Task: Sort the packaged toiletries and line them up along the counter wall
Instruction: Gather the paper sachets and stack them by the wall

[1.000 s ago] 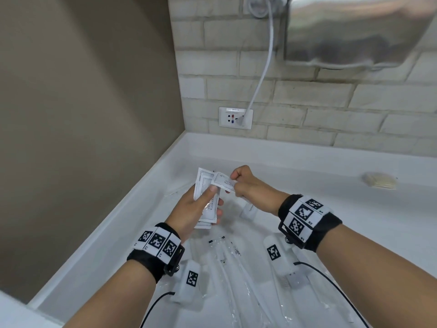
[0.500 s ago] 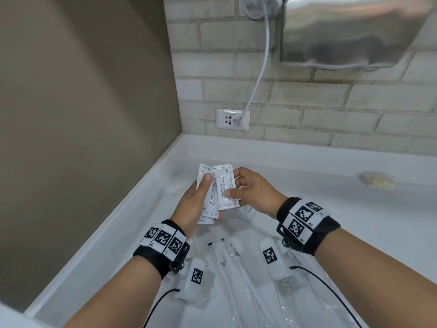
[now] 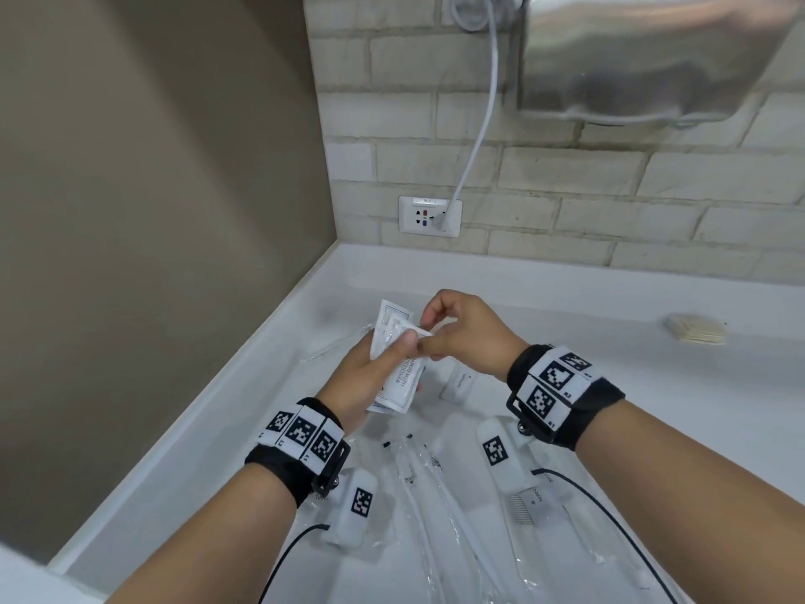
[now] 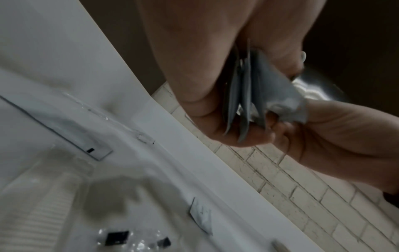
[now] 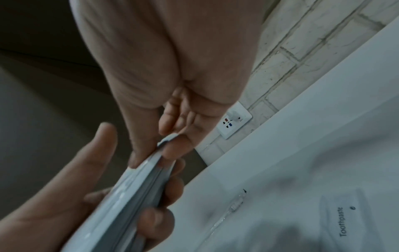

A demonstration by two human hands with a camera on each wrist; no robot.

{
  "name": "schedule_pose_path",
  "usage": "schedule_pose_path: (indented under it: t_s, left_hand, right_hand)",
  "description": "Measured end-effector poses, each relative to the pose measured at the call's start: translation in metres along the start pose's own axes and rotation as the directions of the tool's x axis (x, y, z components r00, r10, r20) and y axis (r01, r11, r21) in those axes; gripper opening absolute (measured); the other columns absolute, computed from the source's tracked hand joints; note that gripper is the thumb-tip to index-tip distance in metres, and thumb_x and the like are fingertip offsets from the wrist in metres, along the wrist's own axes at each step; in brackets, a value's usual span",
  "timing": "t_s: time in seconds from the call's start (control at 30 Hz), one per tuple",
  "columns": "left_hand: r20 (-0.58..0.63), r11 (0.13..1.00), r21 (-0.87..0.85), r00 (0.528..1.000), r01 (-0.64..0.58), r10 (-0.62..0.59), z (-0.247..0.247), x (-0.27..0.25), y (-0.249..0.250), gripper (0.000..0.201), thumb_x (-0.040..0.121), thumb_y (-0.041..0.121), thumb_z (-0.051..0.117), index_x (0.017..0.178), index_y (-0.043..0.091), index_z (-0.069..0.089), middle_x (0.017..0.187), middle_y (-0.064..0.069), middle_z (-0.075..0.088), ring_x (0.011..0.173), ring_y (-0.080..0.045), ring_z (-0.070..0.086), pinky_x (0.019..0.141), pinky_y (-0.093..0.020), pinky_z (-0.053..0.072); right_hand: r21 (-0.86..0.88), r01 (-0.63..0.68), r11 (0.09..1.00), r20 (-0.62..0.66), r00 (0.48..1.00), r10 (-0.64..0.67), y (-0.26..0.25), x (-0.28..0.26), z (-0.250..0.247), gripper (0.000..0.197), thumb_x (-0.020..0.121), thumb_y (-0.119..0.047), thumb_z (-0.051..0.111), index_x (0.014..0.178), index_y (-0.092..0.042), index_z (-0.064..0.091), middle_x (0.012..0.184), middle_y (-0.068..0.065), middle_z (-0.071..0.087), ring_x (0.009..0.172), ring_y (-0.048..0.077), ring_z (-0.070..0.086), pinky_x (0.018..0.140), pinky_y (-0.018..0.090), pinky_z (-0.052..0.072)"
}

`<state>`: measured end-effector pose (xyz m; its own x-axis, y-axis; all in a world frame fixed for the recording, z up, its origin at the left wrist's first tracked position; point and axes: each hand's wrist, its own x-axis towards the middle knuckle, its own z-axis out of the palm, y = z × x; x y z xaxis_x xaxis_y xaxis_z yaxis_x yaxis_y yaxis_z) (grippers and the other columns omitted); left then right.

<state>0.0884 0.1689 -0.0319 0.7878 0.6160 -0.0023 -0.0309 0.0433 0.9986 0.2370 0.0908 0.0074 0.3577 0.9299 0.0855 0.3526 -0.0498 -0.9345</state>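
My left hand [image 3: 405,357] holds a stack of flat white sachets [image 3: 398,379] above the counter, thumb pressed on top and fingers curled underneath. My right hand [image 3: 424,337] pinches the upper corner of the top sachet between thumb and fingertips. The left wrist view shows the sachets [image 4: 244,95] edge-on in the left hand, with the right hand [image 4: 323,136] holding their far end. In the right wrist view the stack [image 5: 129,196] lies between the left hand's fingers [image 5: 159,220] and thumb. Beneath the hands a toothpaste sachet [image 3: 461,381] lies on the counter.
Several clear-wrapped toothbrushes [image 3: 427,494] and a wrapped comb [image 3: 527,507] lie on the white counter [image 3: 631,385] near me. A beige bar [image 3: 697,329] sits at the back right. A socket [image 3: 429,215], a cord [image 3: 479,124] and a steel dryer [image 3: 644,58] are on the brick wall.
My right hand brought a single sachet from the right onto the stack in my left hand. The left thumb now presses on it while the right fingers pinch its upper corner.
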Motion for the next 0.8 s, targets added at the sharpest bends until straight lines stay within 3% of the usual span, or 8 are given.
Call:
schedule_pose_path:
  t_s: [0.07,0.17,0.3,0.43,0.5,0.67,0.73,0.8]
  left_hand:
    - [0.021,1.000,-0.002,1.000,-0.021,0.021,0.004,0.000,-0.001,0.029,0.092,0.031,0.059,0.117,0.015,0.062,0.095,-0.005,0.069,0.079,-0.016,0.067,0.065,-0.030,0.056]
    - [-0.004,0.999,-0.045,1.000,0.015,-0.016,0.008,0.002,0.001,0.022,0.096,0.024,0.057,0.115,0.014,0.061,0.087,-0.007,0.067,0.070,-0.019,0.067,0.056,-0.030,0.054]
    - [-0.119,0.999,-0.052,0.993,0.011,-0.017,0.011,0.005,0.000,0.022,0.097,0.025,0.056,0.114,0.011,0.061,0.092,-0.009,0.069,0.075,-0.020,0.068,0.058,-0.032,0.055]
    - [-0.223,0.995,-0.075,0.974,-0.059,0.041,0.020,0.010,0.006,0.026,0.099,0.027,0.052,0.121,0.016,0.061,0.108,-0.006,0.072,0.097,-0.020,0.070,0.081,-0.034,0.056]
    - [-0.208,0.990,-0.136,0.978,-0.044,0.015,0.027,0.012,0.011,0.031,0.098,0.030,0.054,0.127,0.018,0.057,0.112,-0.009,0.071,0.100,-0.026,0.070,0.084,-0.041,0.057]
    - [-0.178,0.981,-0.194,0.984,-0.009,-0.026,0.031,0.011,0.016,0.060,0.078,0.039,0.070,0.128,0.012,0.052,0.118,-0.021,0.066,0.106,-0.034,0.067,0.094,-0.050,0.053]
    - [-0.111,0.996,-0.077,0.993,-0.044,0.035,0.028,0.010,0.017,0.049,0.079,0.032,0.071,0.119,0.005,0.061,0.112,-0.018,0.070,0.103,-0.030,0.068,0.093,-0.045,0.052]
    - [-0.036,0.997,0.037,0.996,-0.075,0.076,0.029,0.008,0.018,0.022,0.083,0.018,0.071,0.100,0.003,0.069,0.093,-0.008,0.075,0.085,-0.017,0.070,0.077,-0.029,0.051]
  right_hand:
    - [-0.081,0.028,0.996,-0.066,0.997,-0.034,0.002,0.001,0.001,0.029,0.070,-0.007,0.082,0.076,-0.018,0.055,0.078,-0.003,0.058,0.062,0.013,0.056,0.069,0.036,0.054]
    - [-0.123,0.041,0.992,-0.078,0.996,-0.051,0.004,0.002,0.003,0.014,0.082,-0.018,0.074,0.077,-0.019,0.061,0.075,-0.010,0.062,0.066,0.008,0.058,0.071,0.026,0.050]
    - [0.040,-0.035,0.999,-0.187,0.981,0.042,0.004,0.000,0.000,0.006,0.093,-0.022,0.058,0.096,-0.021,0.062,0.098,-0.006,0.062,0.095,0.015,0.060,0.095,0.039,0.049]
    - [0.194,-0.206,0.959,0.035,0.979,0.203,0.004,-0.015,0.007,0.060,0.084,-0.027,0.069,0.133,-0.020,0.034,0.117,0.002,0.063,0.109,0.019,0.062,0.094,0.035,0.050]
    - [0.162,-0.233,0.959,0.149,0.966,0.209,0.004,-0.022,0.014,0.062,0.084,-0.023,0.071,0.133,-0.021,0.033,0.110,0.001,0.067,0.104,0.017,0.065,0.094,0.035,0.049]
    - [0.121,-0.152,0.981,0.204,0.971,0.125,0.006,-0.035,0.006,0.014,0.092,-0.015,0.063,0.105,-0.014,0.057,0.094,0.005,0.068,0.085,0.020,0.066,0.090,0.041,0.054]
    - [0.101,-0.184,0.978,0.211,0.964,0.160,0.008,-0.042,-0.009,0.025,0.090,-0.013,0.066,0.113,-0.011,0.056,0.093,0.005,0.068,0.084,0.024,0.068,0.088,0.042,0.055]
    - [0.023,-0.217,0.976,0.198,0.958,0.208,0.013,-0.049,-0.026,0.035,0.087,-0.011,0.068,0.119,-0.007,0.054,0.096,0.008,0.068,0.085,0.027,0.069,0.087,0.044,0.056]
